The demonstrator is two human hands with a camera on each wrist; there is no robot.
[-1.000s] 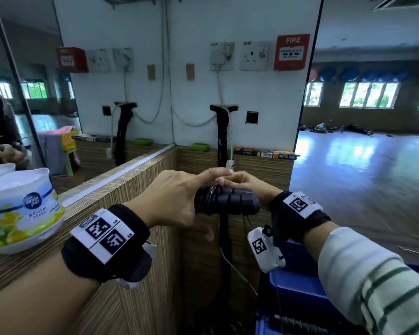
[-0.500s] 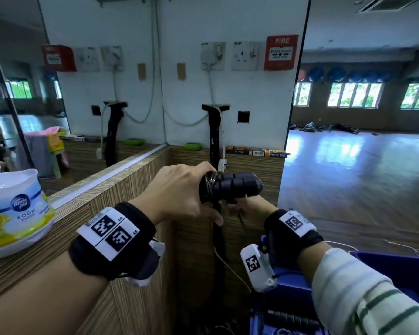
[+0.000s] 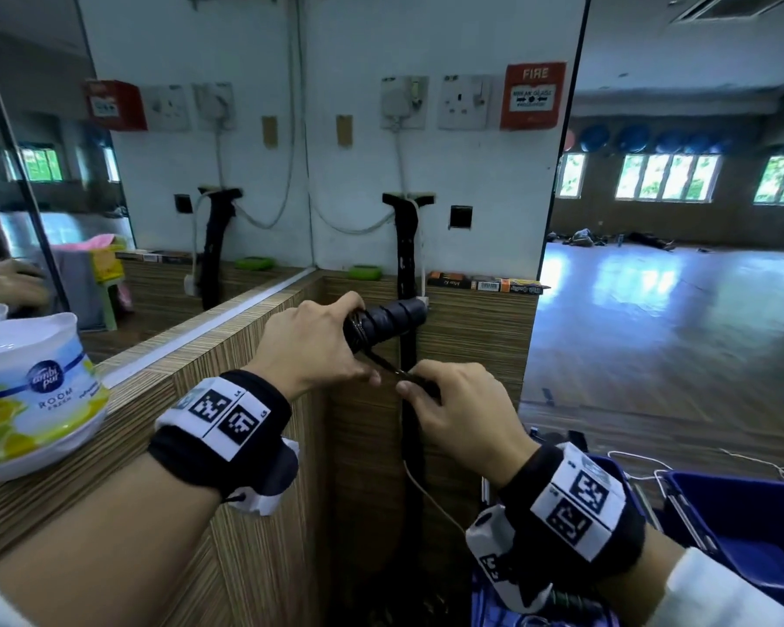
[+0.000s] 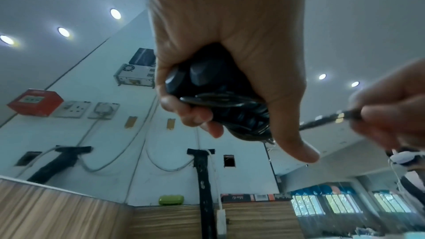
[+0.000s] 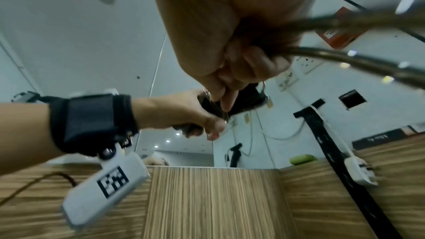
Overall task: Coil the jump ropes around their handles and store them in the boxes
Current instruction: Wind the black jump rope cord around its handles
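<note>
Rope [image 3: 383,364] runs taut and short between the two hands, out in front of the chest: the left hand [image 3: 311,343] is clenched round the black handles [image 3: 392,319], which lie level with several turns already bunched at the end beside the thumb, and the right hand [image 3: 456,416] just below pinches the free length between thumb and curled fingers. My judgement is that the winding is well along but not finished. To do it well, the right hand should keep the rope tight and lay each turn snug against the last, while the left thumb pins the loops so they cannot spring off; slack is what would undo the coil. Low on the right sits a blue box [image 3: 743,522], near enough for the bundle to be dropped in afterwards. On the wooden ledge [image 3: 164,377] at the left stands an air freshener tub [image 3: 28,391], close to the left forearm, where a wide swing might knock it. Farther off hang a black strap [image 3: 406,246] and a white cable [image 3: 419,269] down the wall, which a loose rope end could snag.
</note>
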